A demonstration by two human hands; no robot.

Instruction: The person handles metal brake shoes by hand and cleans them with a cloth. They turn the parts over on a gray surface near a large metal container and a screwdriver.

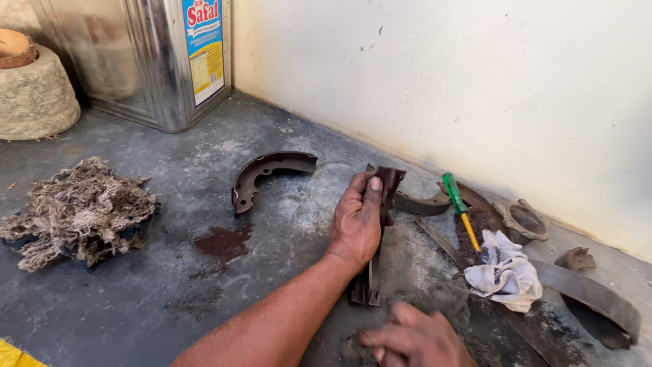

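Observation:
My left hand [358, 221] grips a dark curved brake shoe [388, 182] that stands on edge on the grey floor, thumb pressed on its upper part. My right hand [414, 336] is low at the bottom edge, blurred, fingers curled near the foot of that shoe; whether it holds anything cannot be told. A second brake shoe [266, 173] lies flat on the floor to the left, apart from both hands.
A green-handled screwdriver [460, 209] and a white rag [504, 272] lie right of my hand among more rusty shoes [591, 292] and a round metal part [521, 219]. Fibre waste [78, 211], a metal tin [156, 61] and a stone block [34, 95] sit left. A wall runs behind.

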